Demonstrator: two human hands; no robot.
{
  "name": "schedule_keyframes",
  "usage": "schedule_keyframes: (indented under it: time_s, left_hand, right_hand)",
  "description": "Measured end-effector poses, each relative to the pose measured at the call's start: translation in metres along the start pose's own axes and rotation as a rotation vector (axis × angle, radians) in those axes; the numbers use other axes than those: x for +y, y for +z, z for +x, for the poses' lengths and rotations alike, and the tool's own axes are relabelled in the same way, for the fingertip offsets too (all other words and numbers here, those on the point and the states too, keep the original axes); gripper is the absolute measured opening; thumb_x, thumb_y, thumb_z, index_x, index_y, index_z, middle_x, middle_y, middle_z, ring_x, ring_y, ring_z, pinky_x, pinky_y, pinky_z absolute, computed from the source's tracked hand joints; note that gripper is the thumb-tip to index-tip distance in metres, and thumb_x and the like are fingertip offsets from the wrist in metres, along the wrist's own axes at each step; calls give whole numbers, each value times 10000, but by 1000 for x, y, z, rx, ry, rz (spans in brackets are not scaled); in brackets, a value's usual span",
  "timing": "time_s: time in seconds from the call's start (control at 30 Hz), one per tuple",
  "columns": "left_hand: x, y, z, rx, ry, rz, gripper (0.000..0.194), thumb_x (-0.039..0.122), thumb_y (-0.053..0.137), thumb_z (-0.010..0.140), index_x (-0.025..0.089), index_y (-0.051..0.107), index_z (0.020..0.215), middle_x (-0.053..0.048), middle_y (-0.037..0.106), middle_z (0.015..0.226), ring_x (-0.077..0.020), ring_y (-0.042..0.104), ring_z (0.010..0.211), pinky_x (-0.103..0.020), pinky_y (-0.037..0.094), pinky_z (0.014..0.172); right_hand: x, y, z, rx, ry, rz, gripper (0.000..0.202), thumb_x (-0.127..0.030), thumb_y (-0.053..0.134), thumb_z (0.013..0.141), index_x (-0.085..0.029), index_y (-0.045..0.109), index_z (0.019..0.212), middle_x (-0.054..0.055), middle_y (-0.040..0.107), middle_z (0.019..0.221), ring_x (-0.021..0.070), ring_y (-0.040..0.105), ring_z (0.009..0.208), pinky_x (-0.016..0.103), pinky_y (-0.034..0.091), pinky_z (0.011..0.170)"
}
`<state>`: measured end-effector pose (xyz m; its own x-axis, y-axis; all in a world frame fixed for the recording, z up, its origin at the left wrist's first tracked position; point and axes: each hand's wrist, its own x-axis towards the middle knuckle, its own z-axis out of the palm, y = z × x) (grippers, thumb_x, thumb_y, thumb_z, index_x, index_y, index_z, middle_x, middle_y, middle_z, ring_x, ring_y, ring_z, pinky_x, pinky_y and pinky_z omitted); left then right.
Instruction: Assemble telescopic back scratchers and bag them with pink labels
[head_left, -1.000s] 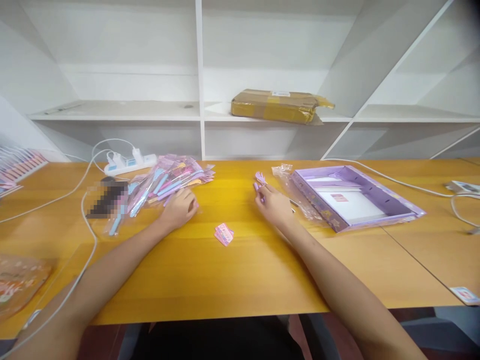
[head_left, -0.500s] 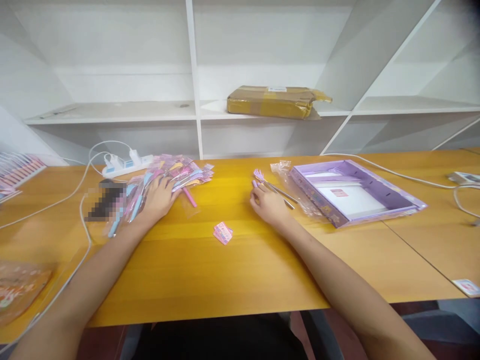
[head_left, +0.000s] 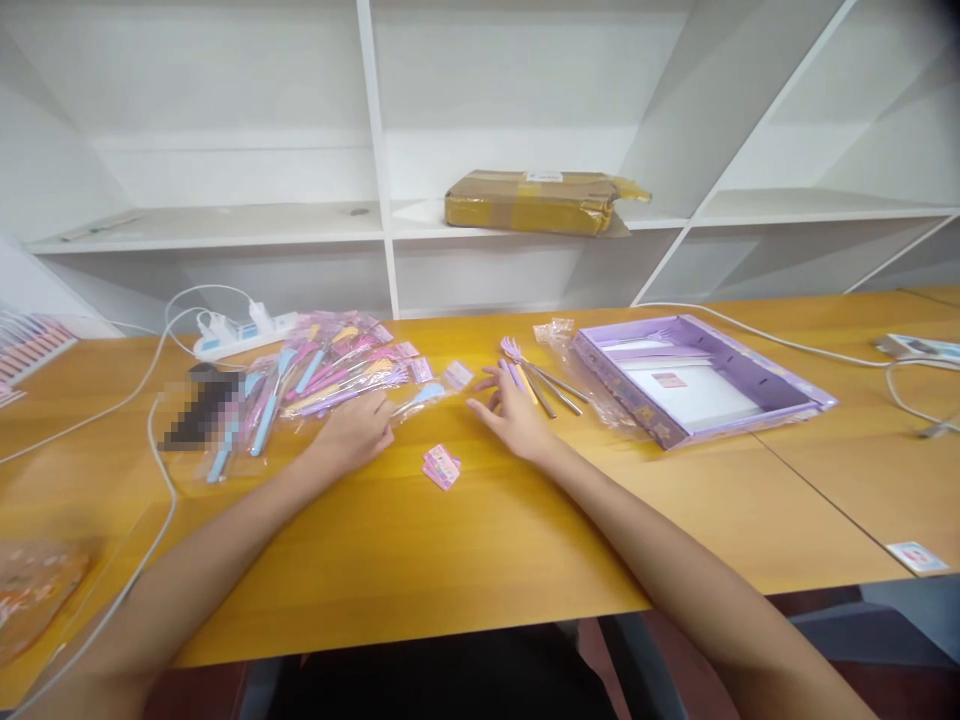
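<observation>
Head view: the left hand [head_left: 358, 437] lies palm down on the wooden table [head_left: 480, 540], near the middle of its far half, fingers curled loosely at the near edge of a heap of wrapped pens [head_left: 322, 375]; its fingertips touch one clear packet with a blue pen [head_left: 424, 392] that sticks out of the heap toward the right; whether it grips the packet cannot be told. The right hand [head_left: 512, 417] rests just to the right of it, flat and spread wide, holding nothing; its fingertips lie on or against a few loose unwrapped pens [head_left: 536, 375], purple and dark, which fan away toward the far right; the blue-pen packet lies between the two hands, a little beyond them. A small pink card [head_left: 441, 466] lies on the table nearer the front edge, between both wrists and apart from them. Right of the loose pens comes crumpled clear wrapping [head_left: 592, 385], then an open purple box [head_left: 787, 400] with a white insert, toward the table's right side. Behind the heap, near the back edge, sits a white power strip [head_left: 240, 330] with cables; a taped brown parcel [head_left: 536, 202] lies on the white shelf [head_left: 225, 225] beyond.
</observation>
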<state>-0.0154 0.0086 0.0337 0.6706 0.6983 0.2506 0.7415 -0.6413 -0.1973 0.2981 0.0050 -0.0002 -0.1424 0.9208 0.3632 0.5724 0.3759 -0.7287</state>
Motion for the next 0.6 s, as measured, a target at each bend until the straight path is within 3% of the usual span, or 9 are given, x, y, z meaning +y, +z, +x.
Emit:
schedule_keyframes:
  time_s: [0.1,0.17,0.2,0.3,0.4,0.5,0.6]
  left_hand:
    - [21,-5,-4,-41,113,-78,93,134,511,953,171,589,918,-103,632,972,-252,606,859,-360,443,712]
    - [32,-12,-7,-39,94,-208,70,230,561,973,164,578,989,-122,626,1063,-261,614,900,-363,458,726]
    - [37,-15,-8,-37,54,-306,190,317,613,968,159,567,1062,-134,620,1126,-264,618,922,-365,469,737]
    - [48,-25,-10,-85,-121,-679,588,538,707,910,169,480,1308,-127,630,1197,-236,636,897,-356,495,748]
    - [54,-26,-8,-176,-204,-1024,483,514,649,965,198,519,1307,-64,691,1068,-200,654,856,-327,504,765]
    - [55,-20,-4,-207,-148,-1240,382,441,639,984,198,597,1275,-77,722,1135,-221,685,998,-336,524,870]
    - [54,-13,-3,-225,-103,-1363,425,394,665,969,192,608,1339,-95,727,1220,-246,692,1099,-360,525,961]
  right_hand:
    - [-7,14,-5,17,101,209,610,-518,680,916,-203,448,1383,76,701,1054,197,665,711,353,567,651]
    - [-16,20,-9,-32,142,367,469,-491,629,948,-214,493,1301,17,681,859,187,639,633,320,543,566]
    - [-21,22,-12,-72,136,436,404,-472,605,964,-219,512,1266,0,668,810,180,633,615,311,543,559]
    - [-37,28,-23,-154,-2,450,309,-386,622,963,-233,575,1227,11,698,899,172,670,730,311,581,683]
    - [-45,34,-32,-97,-132,292,364,-294,653,936,-255,579,1290,13,695,972,162,665,799,299,576,736]
    - [-40,36,-33,-6,-179,269,491,-253,637,938,-267,463,1397,29,666,1034,145,661,765,275,574,661]
    - [-31,27,-29,-4,-189,309,327,-258,570,998,-270,479,1312,48,643,1078,123,646,697,258,564,570]
